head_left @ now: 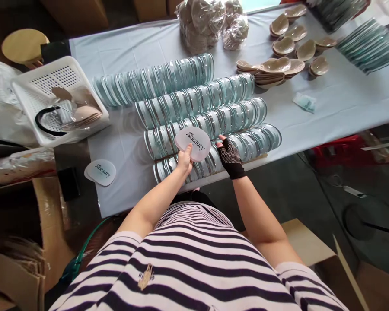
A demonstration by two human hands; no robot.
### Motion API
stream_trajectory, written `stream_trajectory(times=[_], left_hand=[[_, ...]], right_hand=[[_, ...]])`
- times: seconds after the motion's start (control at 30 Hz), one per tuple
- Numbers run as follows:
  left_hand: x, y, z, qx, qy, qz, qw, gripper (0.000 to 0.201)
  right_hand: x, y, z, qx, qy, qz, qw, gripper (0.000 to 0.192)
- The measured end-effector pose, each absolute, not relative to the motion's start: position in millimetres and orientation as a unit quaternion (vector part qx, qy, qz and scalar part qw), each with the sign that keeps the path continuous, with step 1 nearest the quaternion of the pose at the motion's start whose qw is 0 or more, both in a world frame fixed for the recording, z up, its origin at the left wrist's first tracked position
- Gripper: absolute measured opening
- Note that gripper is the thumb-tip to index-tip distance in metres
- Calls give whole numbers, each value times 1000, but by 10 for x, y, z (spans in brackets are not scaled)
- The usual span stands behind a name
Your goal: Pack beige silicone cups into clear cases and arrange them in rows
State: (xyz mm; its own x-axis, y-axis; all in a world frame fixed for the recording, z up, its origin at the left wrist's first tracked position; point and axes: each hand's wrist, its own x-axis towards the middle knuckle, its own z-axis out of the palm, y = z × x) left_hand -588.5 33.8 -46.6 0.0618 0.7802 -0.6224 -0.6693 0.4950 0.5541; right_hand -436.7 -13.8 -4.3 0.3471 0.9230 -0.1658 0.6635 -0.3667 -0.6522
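Head view: left hand (pixel 184 159) pinches a printed oval card (pixel 193 143) above the nearest row of clear cases (pixel 214 153). Gloved right hand (pixel 229 155) rests fingers-spread on that row, holding nothing. Spare cards (pixel 101 172) lie at 9 o'clock; unpacked beige pads (pixel 283 60) remain at 1 o'clock.

Black-and-white striped short-sleeved shirt; black fingerless dotted glove on the right hand (pixel 230 156), left hand (pixel 184 159) bare.
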Motion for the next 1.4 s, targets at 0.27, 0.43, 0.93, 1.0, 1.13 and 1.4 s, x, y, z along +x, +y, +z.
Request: stream_trajectory(times=[0.27,0.43,0.93,1.0,1.13,1.4], left_hand=[[-5938,103,-341,79,470,489,731,21],[-6105,203,-338,35,502,508,699,30],[-6420,404,-413,40,506,517,690,39],[-6423,414,-409,42,511,511,690,37],[-6427,429,-406,35,516,507,690,36],[-6463,438,-457,33,514,497,698,37]], right_hand=[[-5059,-188,-98,-706,-629,173,277,43],[-4878,-605,-71,-797,-522,157,260,46],[-5268,-749,-237,-746,-619,236,-67,39],[-5259,-719,-255,-770,-585,240,-85,41],[-5244,-779,-327,-750,-603,256,-91,36],[-5252,-746,-598,-707,-648,266,-101,36]])
